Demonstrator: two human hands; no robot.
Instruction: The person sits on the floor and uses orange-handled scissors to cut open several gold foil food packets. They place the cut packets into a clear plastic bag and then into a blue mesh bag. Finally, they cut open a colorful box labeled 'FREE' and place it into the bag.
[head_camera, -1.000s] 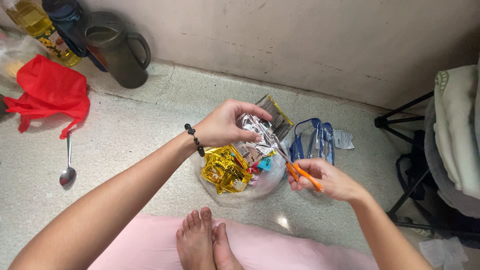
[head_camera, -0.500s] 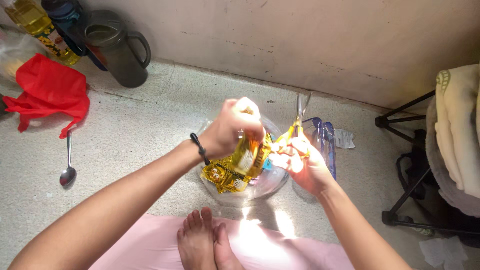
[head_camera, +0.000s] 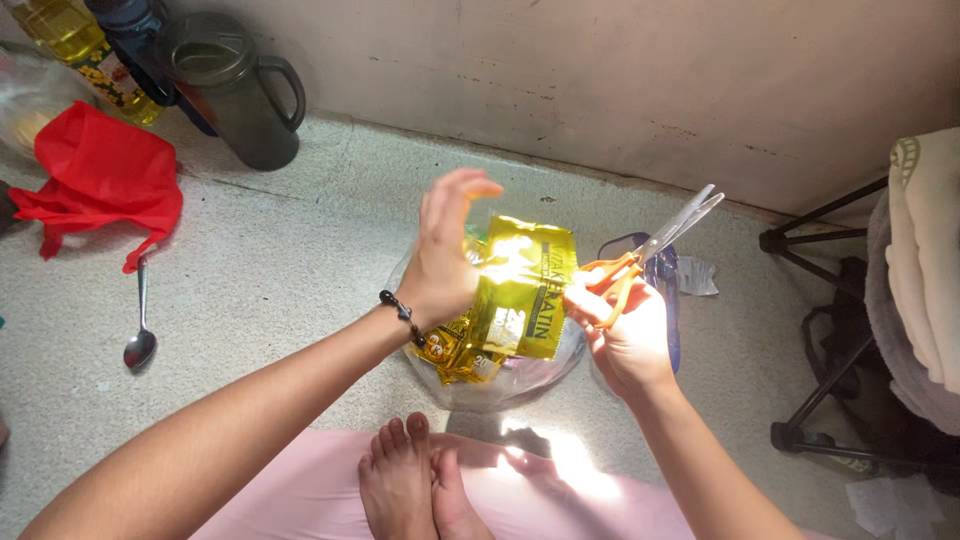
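Our right hand pinches the gold packet above the clear bowl while also gripping orange scissors. Our left hand is spread flat against the packet, holding nothing.

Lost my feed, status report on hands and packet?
Right hand grips orange scissors and gold packet. Left hand open beside it. Nothing blocking.

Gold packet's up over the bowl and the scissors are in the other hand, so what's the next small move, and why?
Probably close the left hand back onto the gold packet. That hand is open beside it, while the right hand pinches the packet's edge and also holds the orange-handled scissors, blades pointing away. A steadier grip would free the scissors to turn toward the packet.
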